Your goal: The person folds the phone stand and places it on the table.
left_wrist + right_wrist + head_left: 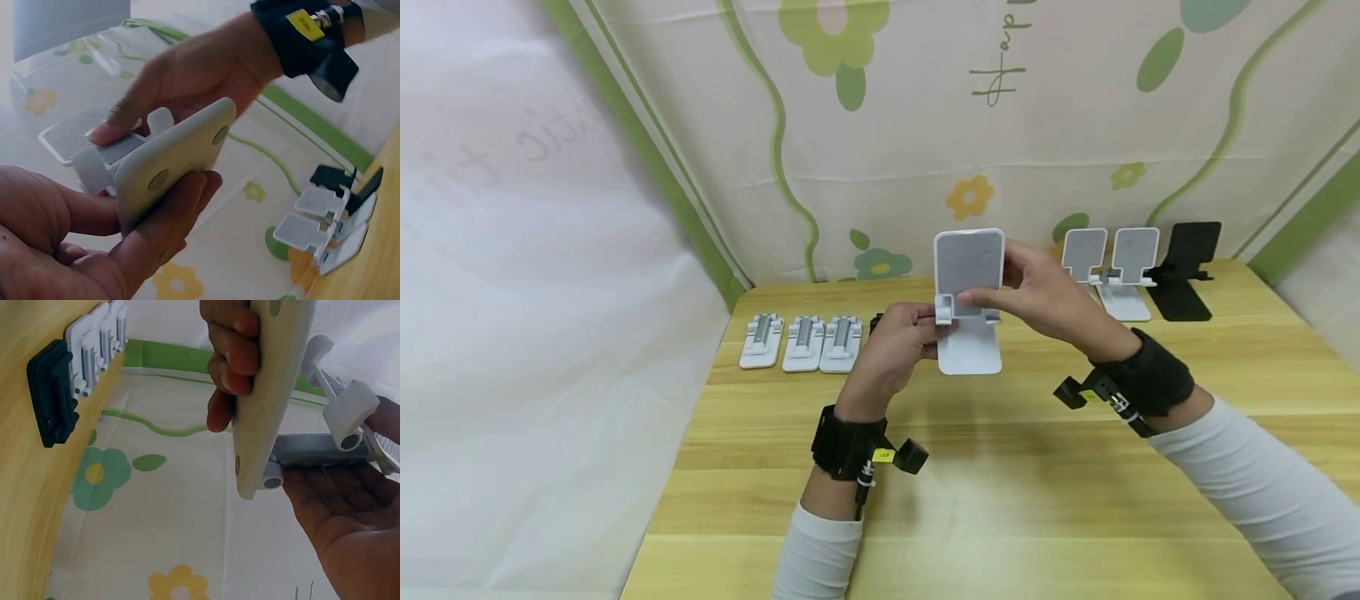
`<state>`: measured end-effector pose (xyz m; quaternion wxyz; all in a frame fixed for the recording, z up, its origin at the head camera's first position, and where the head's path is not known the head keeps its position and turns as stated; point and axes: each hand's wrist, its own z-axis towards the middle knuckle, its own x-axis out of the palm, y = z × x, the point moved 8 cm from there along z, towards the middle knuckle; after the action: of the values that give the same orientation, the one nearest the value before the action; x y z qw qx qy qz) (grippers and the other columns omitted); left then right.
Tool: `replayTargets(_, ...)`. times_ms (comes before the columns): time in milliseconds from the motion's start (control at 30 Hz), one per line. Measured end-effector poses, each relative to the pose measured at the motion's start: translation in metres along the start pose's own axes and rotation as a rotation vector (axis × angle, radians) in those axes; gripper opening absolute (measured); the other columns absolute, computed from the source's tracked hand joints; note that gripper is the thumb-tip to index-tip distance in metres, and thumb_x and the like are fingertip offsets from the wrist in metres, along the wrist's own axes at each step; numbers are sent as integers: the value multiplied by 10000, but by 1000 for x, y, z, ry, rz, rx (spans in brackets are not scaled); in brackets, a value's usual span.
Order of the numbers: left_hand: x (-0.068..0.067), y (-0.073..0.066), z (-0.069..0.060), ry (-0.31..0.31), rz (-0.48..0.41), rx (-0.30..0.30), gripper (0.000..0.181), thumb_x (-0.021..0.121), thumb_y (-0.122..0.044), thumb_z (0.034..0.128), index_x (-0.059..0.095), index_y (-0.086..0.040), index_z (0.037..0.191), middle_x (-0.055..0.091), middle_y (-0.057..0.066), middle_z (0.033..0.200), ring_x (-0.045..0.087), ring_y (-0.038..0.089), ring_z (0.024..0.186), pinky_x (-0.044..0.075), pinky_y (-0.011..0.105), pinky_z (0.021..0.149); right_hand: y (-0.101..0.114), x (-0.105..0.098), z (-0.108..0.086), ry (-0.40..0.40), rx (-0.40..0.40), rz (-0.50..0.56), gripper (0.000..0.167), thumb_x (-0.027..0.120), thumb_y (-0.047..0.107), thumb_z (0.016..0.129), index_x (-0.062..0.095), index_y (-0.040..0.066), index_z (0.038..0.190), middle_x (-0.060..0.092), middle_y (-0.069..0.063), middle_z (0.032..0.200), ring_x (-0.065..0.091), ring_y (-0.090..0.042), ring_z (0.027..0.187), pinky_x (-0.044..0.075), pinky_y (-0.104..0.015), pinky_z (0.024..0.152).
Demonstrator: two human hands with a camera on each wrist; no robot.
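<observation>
Left hand (886, 354) and right hand (1048, 296) grip one white stand (970, 352). Surface (1037, 508): four folded stands (803, 348), left; three unfolded stands (1135, 252), right.

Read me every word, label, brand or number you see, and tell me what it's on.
"tic": faint, partial, on the cloth at left.
"H": sideways on the flowered backdrop; its other letters are unclear.
Yellow labels on both wrist devices: too small to read.
Held white stand: no lettering visible.
</observation>
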<state>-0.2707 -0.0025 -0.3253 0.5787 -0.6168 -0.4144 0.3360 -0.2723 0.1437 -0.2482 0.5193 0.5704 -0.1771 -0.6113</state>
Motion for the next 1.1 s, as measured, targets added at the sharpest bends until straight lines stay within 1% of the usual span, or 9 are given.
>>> replayTargets(133,1,-2,-4,36,-23,-8,357,542,-37,1049,563,110,1373,637,258,1339,691,233,1082,606,324,866,3,-4,-3,-41,-34,-20,479,789,128,913,617,57,1354,730,-160,1181,743,-141,965,591,-229,776)
replayTargets(233,2,-2,-5,48,-33,-4,361,545,-28,1044,561,118,1374,633,275,1337,689,206,1034,601,297,831,7,-5,-5,-91,-89,-59,436,806,116,893,661,61,1300,751,-143,1132,734,-69,910,584,-208,738)
replayTargets(433,5,0,-4,51,-16,-4,362,566,-33,1033,573,118,1362,652,268,1332,711,244,1082,610,330,863,14,-7,-5,-220,-227,-118,276,838,68,846,750,89,1108,778,-70,1019,696,-27,866,556,-149,709)
replayTargets(500,5,2,-3,38,-14,-14,354,569,-34,1032,584,112,1354,663,256,1323,712,273,1112,611,350,880,15,-7,-5,-232,-238,-134,267,839,54,840,754,95,1090,779,-58,1014,697,-52,877,557,-152,728)
replayTargets(633,0,5,0,-17,18,-29,337,574,-42,1034,604,107,1334,684,238,1298,712,309,1137,613,380,894,22,-7,-7,-250,-267,-224,382,834,21,834,706,72,1191,749,-76,1136,703,-158,1020,570,-249,872)
replayTargets(733,-5,8,3,-74,78,-36,322,575,-53,1036,620,100,1316,706,224,1262,721,299,1111,618,360,860,38,-9,-12,-310,-361,-330,428,838,-14,816,691,46,1213,702,-106,1175,669,-234,1073,543,-323,921)
replayTargets(833,-9,10,5,-108,122,-33,315,574,-62,1039,626,90,1310,720,212,1240,726,285,1095,619,343,834,56,-9,-19,-362,-483,-427,317,829,-45,812,737,36,1104,686,-110,1062,640,-255,996,513,-305,831)
replayTargets(900,-11,10,5,-118,127,-26,311,575,-65,1039,628,90,1305,723,211,1232,728,285,1093,622,348,833,65,-6,-22,-368,-541,-472,228,820,-52,820,763,46,1017,681,-93,968,627,-243,928,480,-284,769)
replayTargets(1100,-14,8,4,-127,117,-17,302,594,-67,1027,643,84,1284,730,210,1208,735,272,1067,627,363,836,77,3,-32,-379,-601,-573,180,834,-52,806,753,20,950,631,-96,836,592,-232,812,464,-294,697)
